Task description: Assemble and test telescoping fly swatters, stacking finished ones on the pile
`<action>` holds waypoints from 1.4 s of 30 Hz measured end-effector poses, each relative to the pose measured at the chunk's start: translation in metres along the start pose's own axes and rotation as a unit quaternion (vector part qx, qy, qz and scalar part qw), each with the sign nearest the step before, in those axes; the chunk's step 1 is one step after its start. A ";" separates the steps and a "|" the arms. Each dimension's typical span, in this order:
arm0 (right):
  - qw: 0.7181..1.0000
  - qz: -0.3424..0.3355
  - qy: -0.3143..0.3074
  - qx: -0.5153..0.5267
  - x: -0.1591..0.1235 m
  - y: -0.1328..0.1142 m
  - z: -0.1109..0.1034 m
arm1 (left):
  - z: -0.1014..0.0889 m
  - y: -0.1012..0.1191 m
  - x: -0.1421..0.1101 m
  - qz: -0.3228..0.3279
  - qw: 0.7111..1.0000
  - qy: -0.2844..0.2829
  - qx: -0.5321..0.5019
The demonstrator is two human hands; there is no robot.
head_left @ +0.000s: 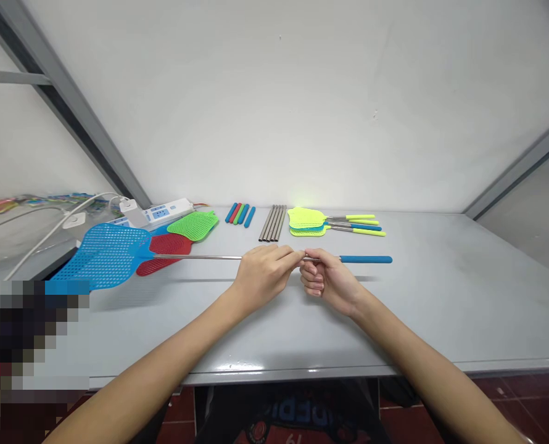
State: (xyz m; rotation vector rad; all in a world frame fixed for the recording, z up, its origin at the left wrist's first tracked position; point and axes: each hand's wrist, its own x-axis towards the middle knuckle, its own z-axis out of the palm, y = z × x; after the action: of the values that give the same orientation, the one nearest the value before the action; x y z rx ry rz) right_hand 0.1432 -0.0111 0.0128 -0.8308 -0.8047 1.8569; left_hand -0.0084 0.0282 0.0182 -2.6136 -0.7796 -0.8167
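Hands: two, nearly meeting mid-frame; the left hand [266, 271] and the right hand [327, 280] both have their fingers closed round one steel shaft.
Held swatter: one blue fly swatter [112, 254], level above the table [441, 296], its head at the left of the frame, its blue grip right of centre.
Loose heads: I see one green head [195, 226] and one red head [166, 250], left of centre behind the shaft.
Short grips: five foam grips [242, 213], upper centre: three blue, one red, one green.
Rods: four metal tubes [272, 223], just right of those.
Stacked swatters: four handles on the swatter pile [308, 217], right of the tubes.
Power strip: one white strip [168, 213], left.
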 end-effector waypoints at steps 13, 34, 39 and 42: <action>0.999 -0.026 0.026 -0.010 0.000 0.001 0.001 | 0.002 0.003 -0.001 0.000 1.000 0.000 0.025; 0.992 -0.081 0.047 -0.081 -0.007 0.001 0.018 | -0.001 -0.027 0.005 0.098 0.986 0.113 0.072; 0.990 -0.101 0.059 -0.080 -0.008 0.002 0.021 | -0.001 -0.031 0.008 0.117 0.983 0.128 0.060; 0.989 -0.103 0.069 -0.084 -0.007 0.002 0.022 | 0.002 -0.036 0.009 0.124 0.983 0.123 0.054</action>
State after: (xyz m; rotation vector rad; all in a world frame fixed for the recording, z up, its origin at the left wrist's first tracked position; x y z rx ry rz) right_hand 0.1275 -0.0224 0.0252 -0.9338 -0.9305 1.5490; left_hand -0.0222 0.0619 0.0255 -2.3918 -0.4090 -0.9679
